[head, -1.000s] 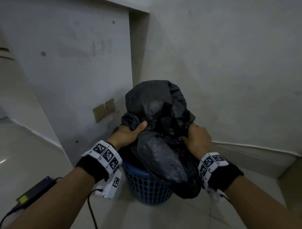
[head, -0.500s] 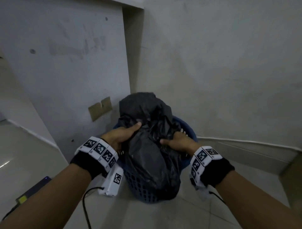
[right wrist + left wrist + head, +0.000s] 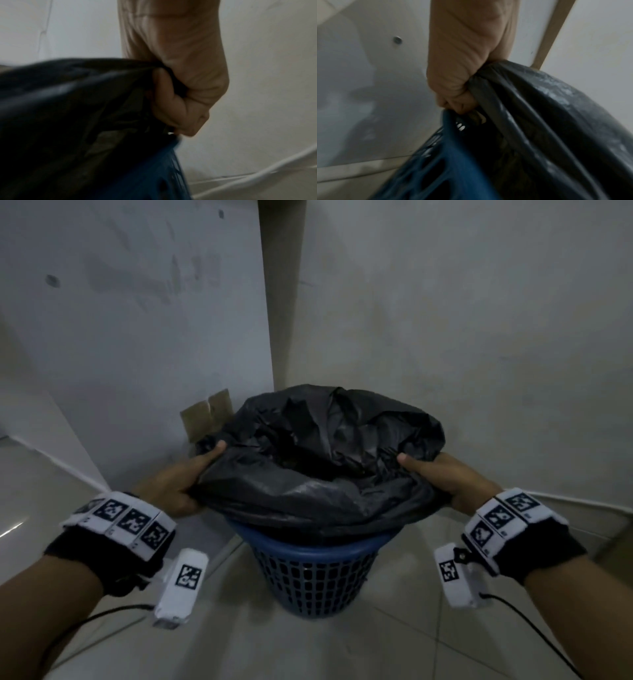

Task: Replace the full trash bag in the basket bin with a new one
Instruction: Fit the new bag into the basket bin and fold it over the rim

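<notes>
A black trash bag sits in the blue lattice basket bin, its mouth stretched wide over the rim. My left hand grips the bag's left edge, thumb on top. My right hand grips the right edge the same way. In the left wrist view my curled fingers bunch the black plastic just above the blue rim. The right wrist view shows my fingers clenched on the bag over the bin. The bag's inside is dark.
The bin stands on a tiled floor in a corner between a grey wall and a white panel. A piece of cardboard leans behind the bin on the left. A skirting strip runs along the right.
The crumpled bag, held bunched above the bin a second ago, has been lowered into it. My hands have moved apart and pulled its mouth wide over the rim.
</notes>
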A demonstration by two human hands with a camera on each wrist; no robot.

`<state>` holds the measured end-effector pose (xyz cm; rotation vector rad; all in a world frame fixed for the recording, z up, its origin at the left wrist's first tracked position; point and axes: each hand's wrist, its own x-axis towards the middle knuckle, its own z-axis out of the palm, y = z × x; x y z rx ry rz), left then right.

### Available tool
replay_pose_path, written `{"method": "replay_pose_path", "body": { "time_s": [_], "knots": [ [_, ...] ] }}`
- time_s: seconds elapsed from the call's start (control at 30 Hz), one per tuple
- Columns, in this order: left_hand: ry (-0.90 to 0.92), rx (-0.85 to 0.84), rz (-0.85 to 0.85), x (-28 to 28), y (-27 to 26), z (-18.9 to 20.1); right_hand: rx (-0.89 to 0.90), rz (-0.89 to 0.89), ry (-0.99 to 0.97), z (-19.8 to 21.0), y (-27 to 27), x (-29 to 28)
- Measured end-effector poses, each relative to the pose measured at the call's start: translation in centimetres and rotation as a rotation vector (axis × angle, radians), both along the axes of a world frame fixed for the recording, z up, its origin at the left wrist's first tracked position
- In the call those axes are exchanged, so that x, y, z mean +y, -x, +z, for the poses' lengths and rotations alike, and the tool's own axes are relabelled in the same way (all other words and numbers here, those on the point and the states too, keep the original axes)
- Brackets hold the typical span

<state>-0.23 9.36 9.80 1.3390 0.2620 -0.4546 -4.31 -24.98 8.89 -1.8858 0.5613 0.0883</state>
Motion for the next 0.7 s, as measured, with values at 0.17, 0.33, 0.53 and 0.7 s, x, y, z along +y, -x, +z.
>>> {"method": "replay_pose_path", "body": {
  "time_s": [0.17,0.33,0.53,0.7],
  "knots": [
    [-0.047,0.024,-0.031,0.4,2.4,-2.0,0.242,0.147,0.134,-1.1,1.8,-0.6],
    [0.071,0.053,-0.101,0.3,5.2,-3.8,0.319,0.300,0.123,-0.3,2.1,-1.8],
    [-0.213,-0.108,-0.073,-1.5,7.0,-5.9,-0.017,0.103,-0.017,-5.1,2.8,0.2],
    [-0.230,-0.213,0.063,-2.2,5.3,-6.4,-0.155,-0.018,-0.126,-6.2,2.5,2.0]
  ]
}}
